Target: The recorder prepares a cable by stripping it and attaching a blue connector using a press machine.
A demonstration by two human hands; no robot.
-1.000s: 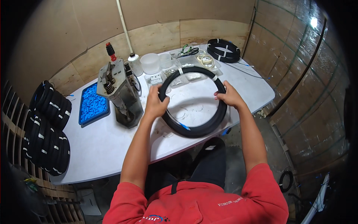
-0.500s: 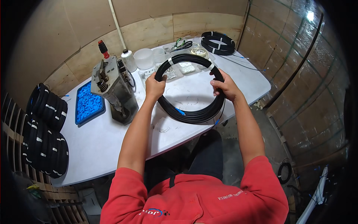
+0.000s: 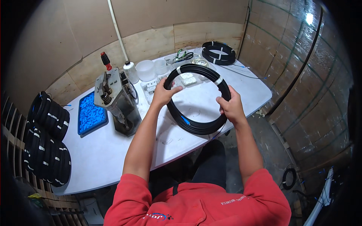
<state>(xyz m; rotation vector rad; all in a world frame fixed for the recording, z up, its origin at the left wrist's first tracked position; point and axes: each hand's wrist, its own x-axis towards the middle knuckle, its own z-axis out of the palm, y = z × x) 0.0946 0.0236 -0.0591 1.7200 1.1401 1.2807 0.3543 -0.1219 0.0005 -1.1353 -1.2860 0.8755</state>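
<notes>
A coil of black cable [image 3: 201, 129] is held up over the front of the white table, tilted, with white tape bands near its top. My left hand [image 3: 164, 93] grips its left side, with the thumb stretched across to the inside of the ring and the fingers mostly hidden behind. At the right side, my right hand [image 3: 233, 107] is closed round the coil, its thumb on the inner edge. A blue connector [image 3: 185, 120] lies against the lower left of the ring.
A metal hand press [image 3: 117, 101] with a red-and-black handle stands left of my arms, beside a tray of blue pieces [image 3: 91, 113]. Stacked cable coils [image 3: 47, 150] fill the left edge. Farther back are a white bottle [image 3: 131, 72], clear tubs [image 3: 146, 71] and another coil [image 3: 218, 53].
The view has tilted up slightly. The coil has shifted a little to the right relative to the table, and my left thumb now reaches farther over the ring.
</notes>
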